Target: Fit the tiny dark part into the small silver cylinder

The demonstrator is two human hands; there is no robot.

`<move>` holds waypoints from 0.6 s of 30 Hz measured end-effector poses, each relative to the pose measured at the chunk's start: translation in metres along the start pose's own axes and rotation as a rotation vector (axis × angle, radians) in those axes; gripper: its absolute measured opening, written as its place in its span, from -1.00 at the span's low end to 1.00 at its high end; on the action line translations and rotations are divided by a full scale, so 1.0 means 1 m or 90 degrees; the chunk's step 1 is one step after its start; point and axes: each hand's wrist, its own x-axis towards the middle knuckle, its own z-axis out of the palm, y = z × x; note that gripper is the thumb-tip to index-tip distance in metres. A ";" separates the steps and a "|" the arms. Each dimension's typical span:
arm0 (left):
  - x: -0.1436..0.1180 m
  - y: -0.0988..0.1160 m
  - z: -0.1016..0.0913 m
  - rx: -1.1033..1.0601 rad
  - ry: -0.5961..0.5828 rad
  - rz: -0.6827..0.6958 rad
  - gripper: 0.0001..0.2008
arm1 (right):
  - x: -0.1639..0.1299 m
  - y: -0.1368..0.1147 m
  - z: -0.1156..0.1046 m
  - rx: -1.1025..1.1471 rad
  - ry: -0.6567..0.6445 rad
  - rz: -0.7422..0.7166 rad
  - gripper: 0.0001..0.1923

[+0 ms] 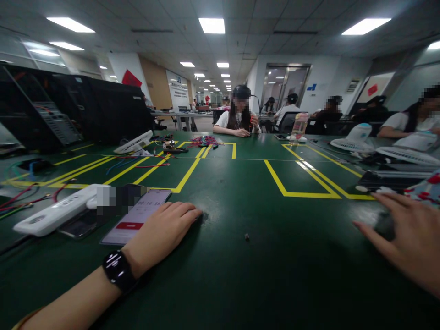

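Note:
My left hand point(168, 224) rests palm down on the green table point(240, 275), partly over a phone point(120, 231) that shows a timer. Its fingers lie side by side, slightly bent, and I see nothing held in them. A dark watch is on that wrist. Over at the right edge, my right hand point(407, 233) is held with thumb and fingers apart and nothing between them. Its fingertips come close to a small white thing and a red-and-white patterned cloth point(428, 188). A tiny dark piece point(246, 237) lies on the table between both hands.
Left of the phone lie a white power strip point(58, 213) and a dark phone point(79, 224). Loose wires point(204, 141) and yellow tape lines cover parts of the table. White fans point(355, 137) stand at right, black computer cases point(103, 107) at left. A person point(237, 117) sits opposite.

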 end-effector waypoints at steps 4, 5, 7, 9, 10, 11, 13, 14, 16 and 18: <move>-0.001 0.003 0.000 0.007 -0.007 0.004 -0.71 | 0.010 -0.120 0.017 0.111 -0.244 -0.232 -0.59; -0.001 0.004 0.000 0.009 -0.008 0.004 -0.71 | 0.013 -0.146 0.024 0.164 -0.294 -0.259 -0.60; -0.001 0.006 0.000 0.014 -0.010 0.004 -0.71 | 0.017 -0.185 0.039 0.238 -0.348 -0.284 -0.65; -0.001 0.007 0.001 0.018 -0.010 0.002 -0.70 | 0.019 -0.207 0.053 0.271 -0.363 -0.297 -0.76; -0.001 0.008 0.001 0.020 -0.010 0.001 -0.70 | 0.020 -0.211 0.058 0.278 -0.367 -0.300 -0.80; -0.001 0.008 0.001 0.021 -0.011 0.000 -0.70 | 0.021 -0.211 0.060 0.283 -0.370 -0.298 -0.79; -0.001 0.009 0.001 0.021 -0.012 -0.001 -0.70 | 0.022 -0.199 0.056 0.279 -0.350 -0.285 -0.73; -0.001 0.008 0.001 0.020 -0.012 -0.001 -0.70 | 0.024 -0.187 0.050 0.266 -0.308 -0.277 -0.74; -0.001 0.008 0.001 0.016 -0.012 -0.001 -0.70 | 0.029 -0.148 0.030 0.197 -0.175 -0.263 -0.76; -0.002 0.008 0.001 0.010 -0.012 -0.001 -0.70 | 0.035 -0.092 0.009 0.088 -0.023 -0.229 -0.71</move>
